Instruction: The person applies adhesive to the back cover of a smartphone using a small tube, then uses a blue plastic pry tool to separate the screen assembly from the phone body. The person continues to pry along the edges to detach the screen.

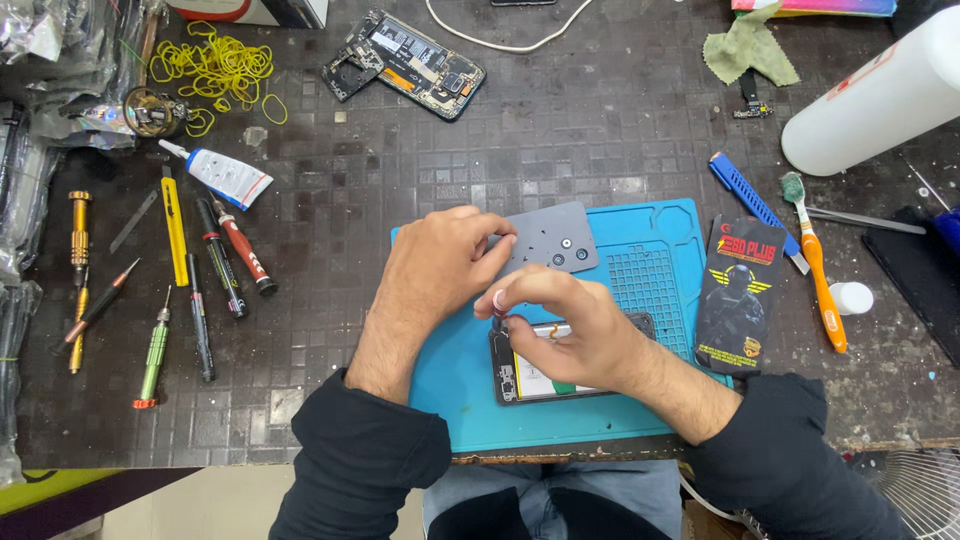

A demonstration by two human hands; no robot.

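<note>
An opened phone (pixel 530 378) lies face down on a blue work mat (pixel 650 240), its insides showing. My right hand (pixel 570 325) rests over the phone with fingers pinched on a small part I cannot make out. My left hand (pixel 435 265) sits just left of it, fingertips touching the edge of a grey back cover (pixel 550 240) with camera holes that lies on the mat.
Screwdrivers, pens and a yellow tool (pixel 175 235) lie at left with a glue tube (pixel 225 175) and yellow rubber bands (pixel 215 70). A second dismantled phone (pixel 415 62) lies at the back. At right are a dark packet (pixel 740 300), blue tool (pixel 745 190), orange brush (pixel 820 270), white bottle (pixel 880 95).
</note>
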